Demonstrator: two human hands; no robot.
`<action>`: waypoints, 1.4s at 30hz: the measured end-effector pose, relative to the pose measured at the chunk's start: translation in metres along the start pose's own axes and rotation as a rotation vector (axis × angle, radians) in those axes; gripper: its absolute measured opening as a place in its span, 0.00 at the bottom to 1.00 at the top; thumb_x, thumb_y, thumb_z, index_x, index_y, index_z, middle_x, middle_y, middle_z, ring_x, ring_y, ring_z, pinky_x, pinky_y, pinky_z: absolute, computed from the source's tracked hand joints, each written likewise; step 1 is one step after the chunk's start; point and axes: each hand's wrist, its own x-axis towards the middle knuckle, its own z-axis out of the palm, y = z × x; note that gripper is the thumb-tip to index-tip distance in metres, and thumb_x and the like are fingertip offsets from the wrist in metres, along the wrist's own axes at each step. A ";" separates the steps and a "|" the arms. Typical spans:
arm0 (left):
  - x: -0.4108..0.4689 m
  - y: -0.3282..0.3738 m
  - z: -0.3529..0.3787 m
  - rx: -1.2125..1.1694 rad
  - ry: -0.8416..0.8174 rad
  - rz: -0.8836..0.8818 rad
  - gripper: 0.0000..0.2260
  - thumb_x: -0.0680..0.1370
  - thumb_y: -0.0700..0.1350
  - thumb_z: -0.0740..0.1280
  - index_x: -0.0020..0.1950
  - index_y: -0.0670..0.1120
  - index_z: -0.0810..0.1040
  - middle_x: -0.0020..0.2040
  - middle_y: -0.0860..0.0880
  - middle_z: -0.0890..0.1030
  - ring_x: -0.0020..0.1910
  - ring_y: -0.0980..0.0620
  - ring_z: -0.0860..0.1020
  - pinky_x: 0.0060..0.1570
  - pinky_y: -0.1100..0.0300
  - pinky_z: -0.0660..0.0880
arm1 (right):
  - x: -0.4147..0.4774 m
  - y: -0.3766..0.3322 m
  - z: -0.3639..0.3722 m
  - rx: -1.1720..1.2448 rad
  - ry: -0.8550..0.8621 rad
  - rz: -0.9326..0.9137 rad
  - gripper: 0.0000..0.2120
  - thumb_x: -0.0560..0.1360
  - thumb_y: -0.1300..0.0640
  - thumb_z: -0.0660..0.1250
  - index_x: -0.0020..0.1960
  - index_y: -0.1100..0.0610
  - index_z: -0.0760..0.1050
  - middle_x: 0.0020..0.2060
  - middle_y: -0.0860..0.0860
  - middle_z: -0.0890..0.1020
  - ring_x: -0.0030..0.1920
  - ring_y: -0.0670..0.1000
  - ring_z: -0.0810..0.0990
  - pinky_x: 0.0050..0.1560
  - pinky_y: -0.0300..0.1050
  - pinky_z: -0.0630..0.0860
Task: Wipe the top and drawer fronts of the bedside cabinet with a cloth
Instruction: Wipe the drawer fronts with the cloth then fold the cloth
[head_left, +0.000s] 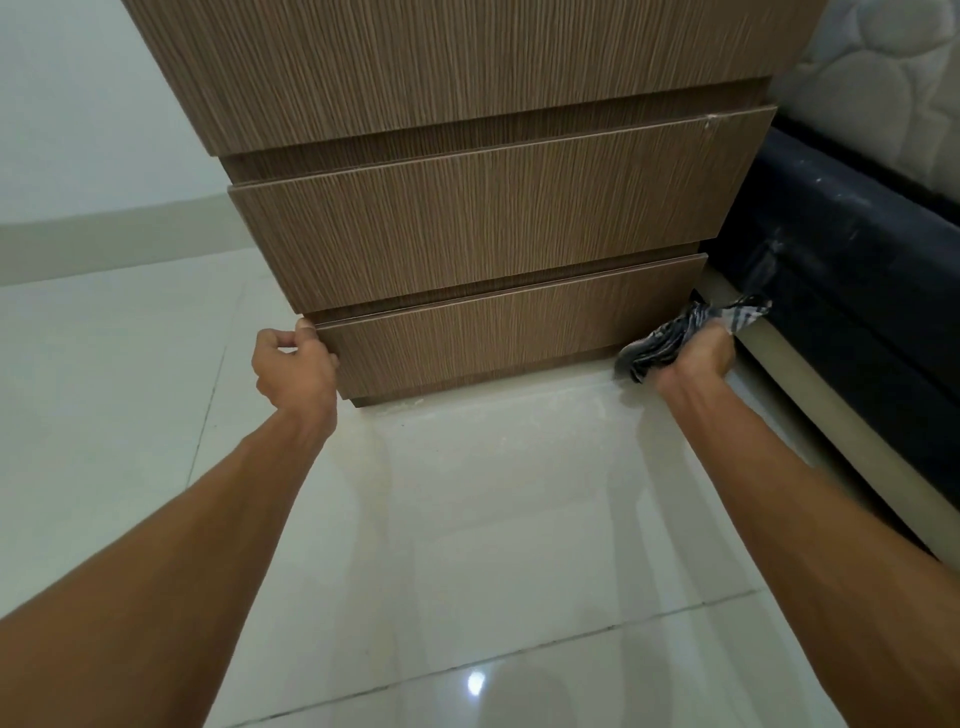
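2 bare forearms reach from the near edge over the glossy floor (493, 519) to the cabinet (467, 234). The left hand (293, 371) curls narrowly around the left end of the bottom drawer (493, 343), fingers hooked on its top corner. The right hand (696, 356) is closed on a bunched checked cloth (670, 343), pressed at that drawer's lower right corner beside the bed base (841, 270).

This looks like the lowest of the drawer fronts being wiped, likely a late step. Next, the cloth probably needs sweeping leftward along the front while the left hand steadies it.

Beyond, the middle drawer (467, 234) shows whole, but the cabinet's top is cut off, so its state cannot be judged. The right fingers are hidden by cloth.
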 end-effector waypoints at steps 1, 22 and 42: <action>0.001 0.000 -0.001 0.002 -0.011 0.001 0.08 0.82 0.47 0.62 0.47 0.45 0.68 0.38 0.52 0.74 0.34 0.58 0.75 0.41 0.60 0.78 | -0.012 0.000 0.002 0.019 -0.007 0.035 0.15 0.77 0.52 0.62 0.59 0.57 0.78 0.49 0.55 0.84 0.46 0.54 0.84 0.55 0.55 0.81; -0.064 -0.008 -0.032 0.009 -0.930 -0.550 0.27 0.75 0.68 0.61 0.62 0.49 0.77 0.58 0.46 0.82 0.58 0.45 0.79 0.56 0.47 0.76 | -0.186 0.042 -0.019 -0.214 -0.954 0.576 0.35 0.76 0.32 0.60 0.66 0.60 0.77 0.62 0.63 0.81 0.61 0.62 0.81 0.63 0.60 0.76; -0.121 0.047 -0.074 0.026 -0.626 -0.855 0.10 0.77 0.32 0.64 0.53 0.45 0.79 0.42 0.46 0.76 0.38 0.52 0.73 0.51 0.56 0.79 | -0.254 -0.031 -0.014 -1.070 -0.661 0.084 0.19 0.74 0.78 0.59 0.43 0.57 0.81 0.27 0.43 0.79 0.27 0.39 0.75 0.29 0.28 0.69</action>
